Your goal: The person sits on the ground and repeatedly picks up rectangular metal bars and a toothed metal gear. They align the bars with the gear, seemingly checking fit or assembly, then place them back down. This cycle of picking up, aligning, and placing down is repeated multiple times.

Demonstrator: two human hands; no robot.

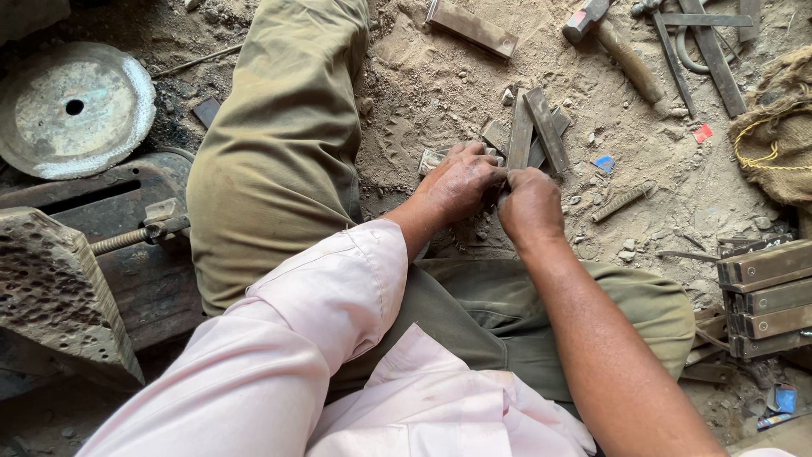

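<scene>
My left hand (461, 182) and my right hand (531, 206) meet over the sandy ground between my knees, fingers curled around a small bundle of flat metal bars (531, 135). The dark, rusty bars stick out beyond my knuckles, fanned slightly apart. A small shiny metal piece (430, 160) pokes out at the left of my left hand. What lies under my palms is hidden.
A hammer (613, 44) and long metal strips (710, 51) lie at the back right. A metal block (471, 27) sits further back. A round disc with a hole (74, 108) is at left, beside a vise-like tool (127, 237). Stacked bars (765, 296) stand at right, a burlap sack (778, 127) behind.
</scene>
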